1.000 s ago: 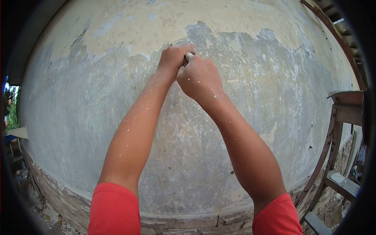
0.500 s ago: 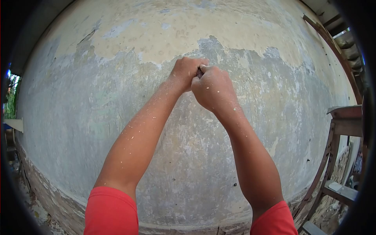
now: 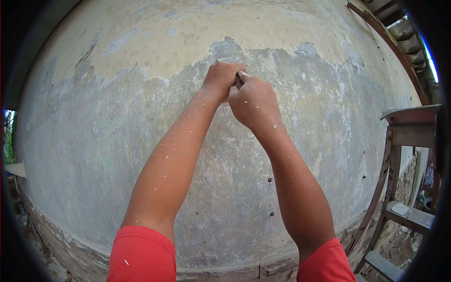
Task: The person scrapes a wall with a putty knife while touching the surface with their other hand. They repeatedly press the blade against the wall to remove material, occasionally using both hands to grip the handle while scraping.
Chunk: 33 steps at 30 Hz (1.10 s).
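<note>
My left hand (image 3: 222, 81) and my right hand (image 3: 256, 101) are together in front of the wall, both closed. A dark handle (image 3: 238, 82) shows between them, with my right thumb lying along its top. The rest of that tool is hidden behind my hands. Around them is a wall (image 3: 141, 122) with bare grey plaster below and a ragged edge of cream paint (image 3: 197, 42) above. Pale flecks and dust cover both forearms, and a chip lies on the left red sleeve (image 3: 143, 251).
At the right stands a worn wooden ladder (image 3: 411, 218) with a flat top. A wooden beam (image 3: 392, 44) runs along the upper right. Rough stonework (image 3: 70, 249) borders the wall's foot, and greenery (image 3: 9, 134) shows at the far left.
The wall and ladder have shifted left in view as my head turned. Against the ragged paint edge, my joined hands sit farther right, still closed around the handle.
</note>
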Each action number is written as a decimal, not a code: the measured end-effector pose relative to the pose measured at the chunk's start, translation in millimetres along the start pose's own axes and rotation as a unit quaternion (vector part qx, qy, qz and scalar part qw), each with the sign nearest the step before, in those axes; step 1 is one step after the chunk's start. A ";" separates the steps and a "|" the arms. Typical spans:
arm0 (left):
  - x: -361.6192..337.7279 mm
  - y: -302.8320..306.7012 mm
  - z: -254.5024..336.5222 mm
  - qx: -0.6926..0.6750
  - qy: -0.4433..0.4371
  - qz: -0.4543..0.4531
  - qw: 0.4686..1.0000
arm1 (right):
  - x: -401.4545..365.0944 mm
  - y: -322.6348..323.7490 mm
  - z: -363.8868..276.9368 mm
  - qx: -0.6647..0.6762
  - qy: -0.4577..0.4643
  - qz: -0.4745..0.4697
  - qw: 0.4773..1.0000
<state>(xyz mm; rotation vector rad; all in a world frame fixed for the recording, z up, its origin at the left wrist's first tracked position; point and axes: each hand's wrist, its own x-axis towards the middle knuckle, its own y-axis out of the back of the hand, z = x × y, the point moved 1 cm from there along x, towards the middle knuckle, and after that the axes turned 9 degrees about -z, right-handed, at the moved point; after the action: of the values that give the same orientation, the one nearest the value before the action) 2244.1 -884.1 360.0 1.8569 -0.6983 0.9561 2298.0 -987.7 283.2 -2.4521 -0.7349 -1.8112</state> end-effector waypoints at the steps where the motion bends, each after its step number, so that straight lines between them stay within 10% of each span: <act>1: -2.2 -11.0 3.8 0.058 -0.055 0.014 0.997 | -10.6 7.9 2.1 -0.018 -0.017 -0.010 1.000; 4: -2.5 -29.5 15.6 0.085 -0.146 0.076 0.983 | -22.2 12.1 24.0 -0.047 -0.001 0.008 0.999; 8: 44.7 -15.0 26.8 -0.016 0.032 -0.022 0.999 | 14.9 31.2 27.6 -0.048 0.006 0.051 0.998; 14: 37.1 -22.9 30.0 0.121 -0.083 -0.003 0.989 | 7.0 48.7 25.5 -0.066 0.012 -0.017 0.998; 16: 51.3 -16.6 27.6 -0.104 0.049 -0.017 0.993 | 23.6 43.3 29.9 -0.073 0.022 -0.009 0.997; 18: 52.8 -14.8 28.6 -0.031 0.069 -0.052 0.996 | 31.7 44.1 31.0 -0.018 0.001 -0.037 0.999; 20: 37.6 -23.0 23.0 0.108 -0.102 0.033 0.988 | 19.6 37.4 36.2 -0.043 -0.001 -0.041 0.998; 33: -23.7 -28.9 26.0 0.138 -0.074 0.015 0.988 | -15.8 12.1 36.6 -0.087 0.030 -0.037 0.995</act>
<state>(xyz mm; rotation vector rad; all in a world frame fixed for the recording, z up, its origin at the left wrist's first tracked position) 2262.2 -893.3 319.2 2.1838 -0.7118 0.9819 2332.0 -994.2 259.9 -2.4919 -0.7016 -2.0478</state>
